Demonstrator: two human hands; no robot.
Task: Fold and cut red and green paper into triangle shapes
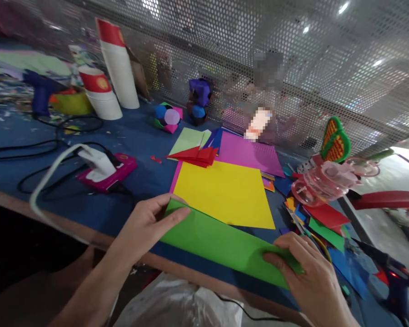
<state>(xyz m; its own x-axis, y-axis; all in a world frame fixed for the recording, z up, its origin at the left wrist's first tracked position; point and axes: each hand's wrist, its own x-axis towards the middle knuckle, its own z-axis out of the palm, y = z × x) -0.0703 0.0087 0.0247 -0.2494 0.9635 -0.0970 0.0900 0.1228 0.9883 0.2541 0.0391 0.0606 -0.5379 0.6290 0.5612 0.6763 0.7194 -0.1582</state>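
A long green strip of folded paper (221, 243) is held between both hands above the table's front edge. My left hand (153, 218) pinches its left end, thumb on the near face and fingers behind. At the other end, my right hand (301, 261) grips the strip between thumb and bent fingers. Just beyond lies a yellow paper sheet (225, 193). Pointed red paper pieces (199, 156) rest at its far left corner, and a purple sheet (248, 152) lies behind. Scissors (296, 220), partly hidden, are beside my right hand.
Stacked paper cups (122, 75) stand at the back left. A magenta power strip (107, 175) with cables sits at left. On the right are a pink bottle (322, 184), paper scraps (329, 218) and a glue gun (391, 272). A perforated metal panel (225, 50) borders the table's back.
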